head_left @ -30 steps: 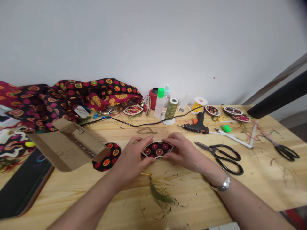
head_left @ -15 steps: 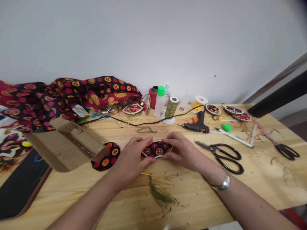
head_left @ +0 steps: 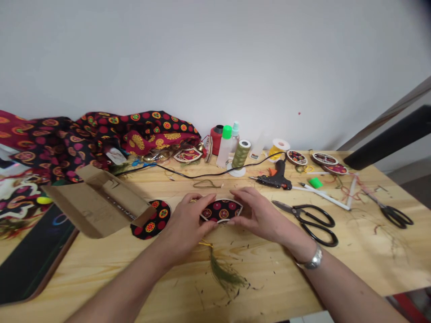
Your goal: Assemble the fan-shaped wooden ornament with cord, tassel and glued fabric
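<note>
Both my hands grip a small fan-shaped piece (head_left: 221, 210) covered in black fabric with red and yellow dots, low over the wooden table (head_left: 269, 273). My left hand (head_left: 186, 222) pinches its left end, fingers curled. My right hand (head_left: 257, 211) holds the right end, fingers wrapped over the top edge; a metal watch sits on that wrist. A green tassel (head_left: 224, 274) on a yellow cord trails from under the piece toward me. A round patch of the same fabric (head_left: 152, 220) lies just left of my left hand.
An open cardboard box (head_left: 97, 202) lies at left, with patterned cloth (head_left: 101, 134) heaped behind it. Black scissors (head_left: 311, 220) and a glue gun (head_left: 274, 179) sit at right, thread spools and bottles (head_left: 232, 148) by the wall, a second pair of scissors (head_left: 392, 213) far right.
My hands and the fan-shaped piece stay in almost the same place; only the camera view shifts slightly.
</note>
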A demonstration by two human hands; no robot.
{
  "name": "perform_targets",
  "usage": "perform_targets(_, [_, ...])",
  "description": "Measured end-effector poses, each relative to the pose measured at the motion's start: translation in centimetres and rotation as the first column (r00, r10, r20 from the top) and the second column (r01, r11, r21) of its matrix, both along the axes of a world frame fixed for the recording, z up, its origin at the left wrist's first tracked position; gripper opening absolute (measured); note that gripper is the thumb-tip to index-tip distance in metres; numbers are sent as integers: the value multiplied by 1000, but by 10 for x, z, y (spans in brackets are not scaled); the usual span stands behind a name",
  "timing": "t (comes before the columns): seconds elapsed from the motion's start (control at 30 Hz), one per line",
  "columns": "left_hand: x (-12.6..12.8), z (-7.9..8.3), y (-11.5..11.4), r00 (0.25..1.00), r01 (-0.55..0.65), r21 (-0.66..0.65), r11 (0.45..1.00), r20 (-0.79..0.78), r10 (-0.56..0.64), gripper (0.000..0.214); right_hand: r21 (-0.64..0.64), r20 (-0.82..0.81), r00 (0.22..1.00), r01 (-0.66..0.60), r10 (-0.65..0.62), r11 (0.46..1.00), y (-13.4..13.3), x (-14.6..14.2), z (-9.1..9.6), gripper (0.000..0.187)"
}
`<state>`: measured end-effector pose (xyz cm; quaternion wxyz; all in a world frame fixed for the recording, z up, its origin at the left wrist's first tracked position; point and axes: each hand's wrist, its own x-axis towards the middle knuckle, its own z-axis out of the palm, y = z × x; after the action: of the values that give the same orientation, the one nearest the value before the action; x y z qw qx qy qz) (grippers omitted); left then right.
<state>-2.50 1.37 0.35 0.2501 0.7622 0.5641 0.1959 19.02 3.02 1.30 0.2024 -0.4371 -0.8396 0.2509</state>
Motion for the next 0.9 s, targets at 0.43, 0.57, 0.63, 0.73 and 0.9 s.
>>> perform_targets(0.43, [1,5,1,996,-55,-6,998,74,55,42,80,98,994,40,-48,996,-7,-8,3,36])
perform_targets(0.57, [0,6,2,995,-93,1,996,44,93,39,93,116,991,50,-61,994,-8,-10,3,29])
perform_targets(0.63, [0,6,2,995,-99,11,995,23,99,39,101,113,992,52,-64,994,-8,-10,3,27])
perform_targets(0.73, [1,6,3,994,-104,8,994,13,104,39,105,110,992,58,-70,993,-8,-10,2,26])
perform_targets(0.9, [2,7,4,992,-118,-20,993,30,119,41,90,141,987,70,-82,993,-7,-10,1,30])
